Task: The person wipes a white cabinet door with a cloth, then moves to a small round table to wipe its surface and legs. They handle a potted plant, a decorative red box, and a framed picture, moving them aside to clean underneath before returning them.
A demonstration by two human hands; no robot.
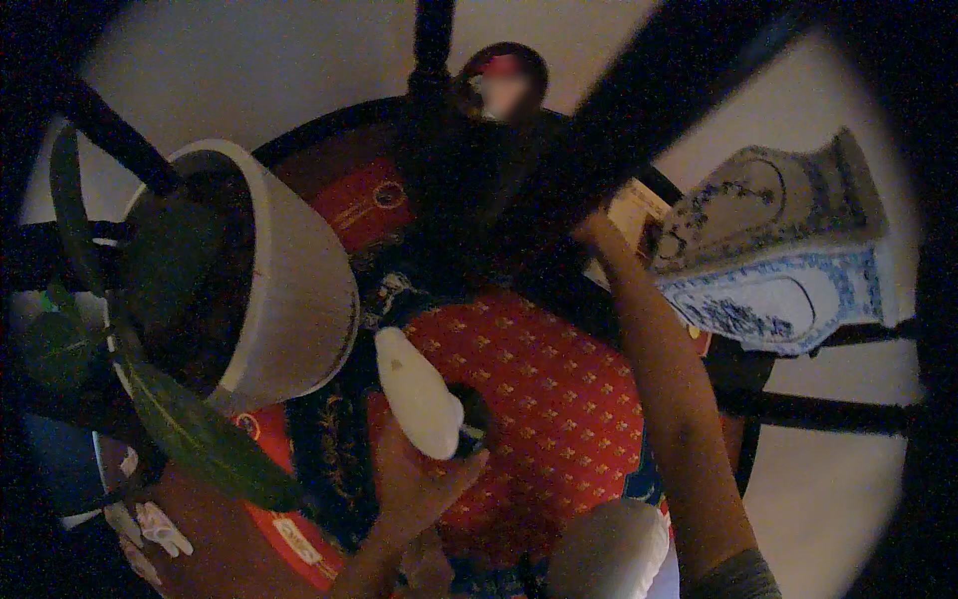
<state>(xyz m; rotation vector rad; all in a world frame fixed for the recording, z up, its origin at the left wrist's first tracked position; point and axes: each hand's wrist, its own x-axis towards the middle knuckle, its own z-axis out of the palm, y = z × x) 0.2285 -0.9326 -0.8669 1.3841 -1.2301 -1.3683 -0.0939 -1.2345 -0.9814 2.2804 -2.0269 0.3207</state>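
My left hand, low and left of centre, is closed around a smooth, elongated white object with a dark round part beside its lower end. What kind of thing it is, I cannot tell. Below it lies a red patterned cloth with small gold motifs. My right forearm reaches up the right side, and my right hand is mostly lost in shadow behind a thick dark bar. Close to that hand is a pale printed card or box. Whether the hand touches or holds anything is hidden.
A white plant pot with a long green leaf stands at left. A blue-and-white patterned vase is at right. A round object sits at the far rim. Low down is a pale rounded thing.
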